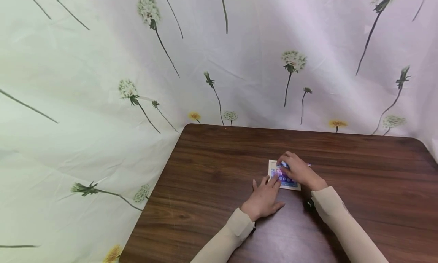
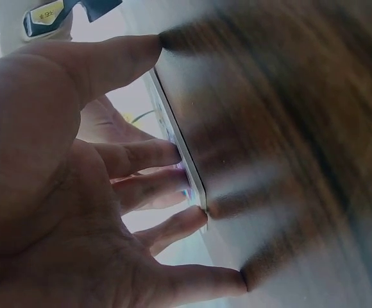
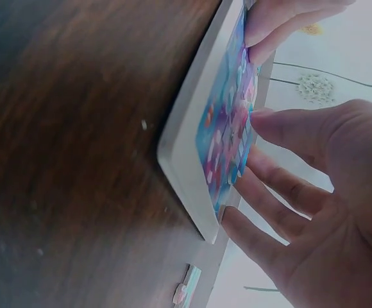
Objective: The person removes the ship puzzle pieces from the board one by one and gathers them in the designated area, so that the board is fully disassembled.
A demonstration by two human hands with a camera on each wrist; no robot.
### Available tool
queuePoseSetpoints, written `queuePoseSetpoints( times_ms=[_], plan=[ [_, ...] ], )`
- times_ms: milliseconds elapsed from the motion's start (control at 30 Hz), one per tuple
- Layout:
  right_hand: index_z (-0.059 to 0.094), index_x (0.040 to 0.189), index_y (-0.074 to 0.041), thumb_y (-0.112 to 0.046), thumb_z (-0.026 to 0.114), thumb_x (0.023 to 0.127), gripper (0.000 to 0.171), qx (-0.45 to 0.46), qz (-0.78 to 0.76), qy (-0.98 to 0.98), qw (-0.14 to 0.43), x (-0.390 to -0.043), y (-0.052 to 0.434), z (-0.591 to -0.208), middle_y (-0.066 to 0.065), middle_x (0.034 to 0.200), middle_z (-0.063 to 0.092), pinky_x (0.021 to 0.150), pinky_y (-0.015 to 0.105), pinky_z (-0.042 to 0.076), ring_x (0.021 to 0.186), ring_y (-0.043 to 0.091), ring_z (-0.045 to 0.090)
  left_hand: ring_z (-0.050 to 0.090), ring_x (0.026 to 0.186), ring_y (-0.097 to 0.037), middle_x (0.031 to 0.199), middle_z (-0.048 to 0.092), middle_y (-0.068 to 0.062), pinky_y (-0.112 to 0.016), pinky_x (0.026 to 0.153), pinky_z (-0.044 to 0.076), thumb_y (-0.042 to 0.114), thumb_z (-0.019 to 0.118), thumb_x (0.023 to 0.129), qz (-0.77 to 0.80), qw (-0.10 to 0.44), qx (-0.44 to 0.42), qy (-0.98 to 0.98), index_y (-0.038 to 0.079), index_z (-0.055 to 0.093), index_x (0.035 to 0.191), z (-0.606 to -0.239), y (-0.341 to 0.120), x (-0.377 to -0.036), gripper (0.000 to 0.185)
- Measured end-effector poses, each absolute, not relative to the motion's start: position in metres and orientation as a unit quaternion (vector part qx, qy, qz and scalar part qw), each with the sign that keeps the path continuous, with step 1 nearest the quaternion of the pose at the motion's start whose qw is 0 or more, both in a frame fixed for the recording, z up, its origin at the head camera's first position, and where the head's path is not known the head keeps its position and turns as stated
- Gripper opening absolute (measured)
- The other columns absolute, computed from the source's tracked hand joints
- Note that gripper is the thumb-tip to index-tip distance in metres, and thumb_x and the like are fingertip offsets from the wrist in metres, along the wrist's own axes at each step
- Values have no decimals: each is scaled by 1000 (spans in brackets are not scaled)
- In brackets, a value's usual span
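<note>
A small flat puzzle board (image 1: 291,186) with a pale frame and a blue and purple picture lies on the table. My left hand (image 1: 265,198) rests with spread, nearly straight fingers. Some of its fingertips press the board's near left part, while the thumb and little finger touch the table, as the left wrist view shows. Over the upper part of the board is my right hand (image 1: 297,171). Its thumb and fingers pinch a thin blue puzzle piece (image 3: 244,142) at the picture's surface. The piece's far side is hidden behind the fingers.
Another small flat piece (image 3: 187,287) lies on the table just right of the board. The dark wood table (image 1: 205,171) has rounded corners. Behind and left of it hangs a pale curtain (image 1: 239,65) printed with dandelions.
</note>
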State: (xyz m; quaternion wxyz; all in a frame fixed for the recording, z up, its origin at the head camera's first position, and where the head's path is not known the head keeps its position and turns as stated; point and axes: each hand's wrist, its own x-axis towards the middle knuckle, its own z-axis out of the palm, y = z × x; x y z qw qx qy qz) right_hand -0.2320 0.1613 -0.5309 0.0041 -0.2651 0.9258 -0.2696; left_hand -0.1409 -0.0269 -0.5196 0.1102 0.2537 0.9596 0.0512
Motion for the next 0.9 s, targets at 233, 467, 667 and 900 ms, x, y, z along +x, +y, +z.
queuePoseSetpoints(
  times_ms=[233,467,667,900],
  plan=[
    [71,110,-5,-5,69,98,12,-272,-288,918,-6,-232,160,-536,14,115,69,97,56,55,109,32,67,33,157,-28,173,28,3,-71,116,37,52,63,101,65,120,250,958,17,41,160,-519,-30,-140,72],
    [74,109,-3,-4,69,97,12,-278,-284,918,-21,-231,160,-533,17,120,70,97,56,56,112,35,69,34,156,-28,173,29,3,-70,115,38,52,64,101,65,116,252,959,18,43,159,-517,-29,-141,71],
    [75,109,-4,-7,69,98,13,-261,-270,927,-11,-231,159,-531,14,118,70,95,54,57,110,33,69,35,156,-27,173,29,4,-70,115,39,53,65,100,62,117,247,960,19,43,158,-517,-28,-142,71],
    [73,112,2,4,72,92,20,-275,-284,918,-33,-234,159,-532,17,112,72,94,55,57,107,36,71,34,156,-27,173,28,4,-71,115,38,53,64,100,66,123,243,960,19,43,159,-518,-27,-142,71]
  ],
)
